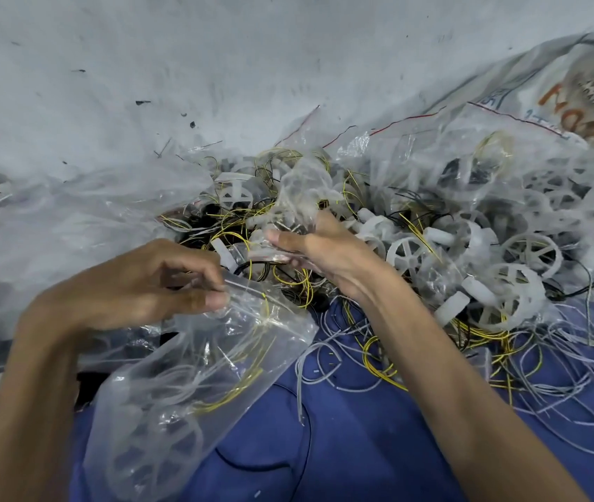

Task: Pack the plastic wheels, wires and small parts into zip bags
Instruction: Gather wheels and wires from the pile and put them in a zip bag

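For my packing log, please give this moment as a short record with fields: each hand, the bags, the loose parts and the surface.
left hand: pinches the mouth of the large clear plastic zip bag
large bag contents: yellow and grey wires, white spoked wheels
right hand: grips a small crumpled clear plastic bag; contents blurred
loose pile: white spoked plastic wheels, thin yellow wires, black and grey wires
surface: blue cloth

Orange lettering on sack point(586, 89), top right, too blurred to read
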### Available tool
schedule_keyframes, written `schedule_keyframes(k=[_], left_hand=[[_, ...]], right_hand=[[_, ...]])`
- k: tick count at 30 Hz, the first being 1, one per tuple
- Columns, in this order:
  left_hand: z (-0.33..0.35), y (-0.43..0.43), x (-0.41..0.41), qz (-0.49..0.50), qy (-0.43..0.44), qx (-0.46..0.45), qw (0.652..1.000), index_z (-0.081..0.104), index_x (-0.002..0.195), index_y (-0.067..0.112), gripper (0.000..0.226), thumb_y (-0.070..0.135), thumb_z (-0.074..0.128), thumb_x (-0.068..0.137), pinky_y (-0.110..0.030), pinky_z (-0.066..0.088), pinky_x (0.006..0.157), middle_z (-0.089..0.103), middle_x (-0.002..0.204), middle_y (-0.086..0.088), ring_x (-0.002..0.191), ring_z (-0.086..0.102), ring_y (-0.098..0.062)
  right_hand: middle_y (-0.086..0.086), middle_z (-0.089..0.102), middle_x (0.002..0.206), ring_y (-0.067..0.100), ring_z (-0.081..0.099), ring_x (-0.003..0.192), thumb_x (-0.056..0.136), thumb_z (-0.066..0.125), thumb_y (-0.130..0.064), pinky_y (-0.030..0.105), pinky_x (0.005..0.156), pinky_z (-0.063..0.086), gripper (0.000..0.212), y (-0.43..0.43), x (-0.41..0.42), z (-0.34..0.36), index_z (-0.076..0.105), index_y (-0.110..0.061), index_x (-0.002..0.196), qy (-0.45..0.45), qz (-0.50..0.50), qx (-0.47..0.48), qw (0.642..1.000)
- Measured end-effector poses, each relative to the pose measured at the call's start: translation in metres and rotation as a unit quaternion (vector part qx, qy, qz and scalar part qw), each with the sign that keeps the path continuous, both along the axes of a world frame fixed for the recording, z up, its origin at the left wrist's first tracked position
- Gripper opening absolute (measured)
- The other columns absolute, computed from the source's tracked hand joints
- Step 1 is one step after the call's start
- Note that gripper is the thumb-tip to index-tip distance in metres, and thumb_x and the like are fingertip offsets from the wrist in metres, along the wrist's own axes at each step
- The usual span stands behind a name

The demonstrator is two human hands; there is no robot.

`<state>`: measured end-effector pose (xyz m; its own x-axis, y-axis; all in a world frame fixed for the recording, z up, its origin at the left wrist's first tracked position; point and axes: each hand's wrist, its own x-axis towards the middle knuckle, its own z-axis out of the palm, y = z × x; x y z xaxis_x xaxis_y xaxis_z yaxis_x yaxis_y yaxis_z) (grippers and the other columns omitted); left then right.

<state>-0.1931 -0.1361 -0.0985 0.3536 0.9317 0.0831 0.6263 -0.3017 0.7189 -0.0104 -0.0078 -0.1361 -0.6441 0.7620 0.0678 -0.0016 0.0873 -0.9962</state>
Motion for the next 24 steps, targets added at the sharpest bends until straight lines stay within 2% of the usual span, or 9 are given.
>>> schedule_keyframes(k=[3, 6, 8, 10, 12, 15, 18, 21, 24], left_hand=[[0.001, -0.002, 0.001, 0.010, -0.007, 0.021, 1.000, 0.069, 0.071, 0.028, 0.028, 0.056, 0.065, 0.072, -0.029, 0.040, 0.063, 0.054, 0.073, 0.005, 0.065, 0.051, -0.013], [-0.001, 0.001, 0.007, 0.024, 0.005, 0.034, 0.999, 0.067, 0.070, 0.034, 0.021, 0.054, 0.063, 0.071, -0.018, 0.037, 0.060, 0.051, 0.073, 0.010, 0.063, 0.047, -0.006], [-0.001, 0.002, 0.011, 0.027, 0.007, 0.040, 0.999, 0.068, 0.070, 0.034, 0.018, 0.051, 0.064, 0.075, -0.015, 0.035, 0.061, 0.049, 0.073, 0.012, 0.064, 0.046, -0.005], [-0.001, 0.003, 0.016, 0.025, 0.000, 0.050, 0.998, 0.068, 0.070, 0.032, 0.015, 0.042, 0.067, 0.081, -0.011, 0.033, 0.061, 0.047, 0.072, 0.014, 0.064, 0.044, -0.003], [-0.001, 0.004, 0.019, 0.040, 0.001, 0.070, 0.997, 0.067, 0.071, 0.028, 0.011, 0.034, 0.063, 0.079, -0.010, 0.032, 0.061, 0.045, 0.071, 0.015, 0.064, 0.043, -0.002], [0.002, 0.005, 0.023, 0.075, 0.017, 0.119, 0.990, 0.064, 0.075, 0.025, 0.012, 0.034, 0.058, 0.079, -0.014, 0.033, 0.062, 0.047, 0.069, 0.017, 0.066, 0.046, -0.003], [0.007, 0.002, 0.026, 0.084, 0.016, 0.171, 0.982, 0.060, 0.075, 0.030, 0.010, 0.035, 0.054, 0.082, -0.010, 0.038, 0.065, 0.057, 0.072, 0.018, 0.070, 0.055, -0.003], [0.010, -0.001, 0.030, 0.084, 0.006, 0.182, 0.980, 0.060, 0.077, 0.033, 0.009, 0.035, 0.054, 0.084, -0.005, 0.037, 0.065, 0.061, 0.075, 0.020, 0.070, 0.057, 0.002], [0.008, 0.002, 0.036, 0.075, 0.009, 0.186, 0.980, 0.061, 0.080, 0.027, 0.012, 0.033, 0.057, 0.089, -0.006, 0.037, 0.065, 0.061, 0.075, 0.020, 0.070, 0.057, 0.003]], right_hand=[[-0.009, 0.061, 0.116, 0.008, 0.061, 0.096, 0.067, 0.075, -0.037, 0.025, 0.082, 0.048, 0.078, -0.001, 0.003, 0.001, 0.040, -0.026, 0.136, -0.018, 0.010, -0.003, 1.000], [-0.008, 0.067, 0.080, 0.010, 0.064, 0.070, 0.066, 0.073, -0.036, 0.024, 0.064, 0.052, 0.052, -0.003, 0.008, 0.008, 0.054, -0.014, 0.110, 0.004, 0.041, -0.001, 0.999], [-0.007, 0.067, 0.077, 0.010, 0.063, 0.071, 0.066, 0.073, -0.033, 0.027, 0.070, 0.050, 0.049, -0.002, 0.011, 0.011, 0.057, -0.009, 0.106, 0.021, 0.050, 0.009, 0.999], [-0.002, 0.065, 0.071, 0.012, 0.060, 0.063, 0.067, 0.072, -0.031, 0.022, 0.059, 0.047, 0.036, -0.004, 0.016, 0.016, 0.060, -0.009, 0.093, 0.034, 0.063, 0.019, 0.997], [0.013, 0.060, 0.075, 0.024, 0.054, 0.067, 0.067, 0.072, -0.025, 0.025, 0.056, 0.044, 0.027, -0.004, 0.020, 0.019, 0.061, -0.009, 0.086, 0.044, 0.075, 0.003, 0.996], [0.016, 0.064, 0.088, 0.030, 0.056, 0.086, 0.070, 0.070, -0.009, 0.035, 0.079, 0.049, 0.027, -0.004, 0.023, 0.023, 0.060, -0.004, 0.095, 0.074, 0.093, -0.042, 0.992], [0.003, 0.070, 0.086, 0.015, 0.062, 0.079, 0.080, 0.060, 0.001, 0.022, 0.069, 0.051, 0.020, -0.007, 0.024, 0.026, 0.060, -0.007, 0.098, 0.072, 0.125, -0.047, 0.988], [-0.009, 0.068, 0.076, 0.002, 0.061, 0.069, 0.084, 0.062, -0.011, 0.017, 0.059, 0.047, 0.025, -0.014, 0.024, 0.030, 0.057, -0.009, 0.108, -0.033, 0.124, 0.026, 0.991], [0.016, 0.065, 0.089, 0.031, 0.061, 0.084, 0.089, 0.059, -0.018, 0.049, 0.074, 0.051, 0.024, -0.021, 0.018, 0.030, 0.056, 0.000, 0.104, -0.167, 0.138, 0.153, 0.964]])
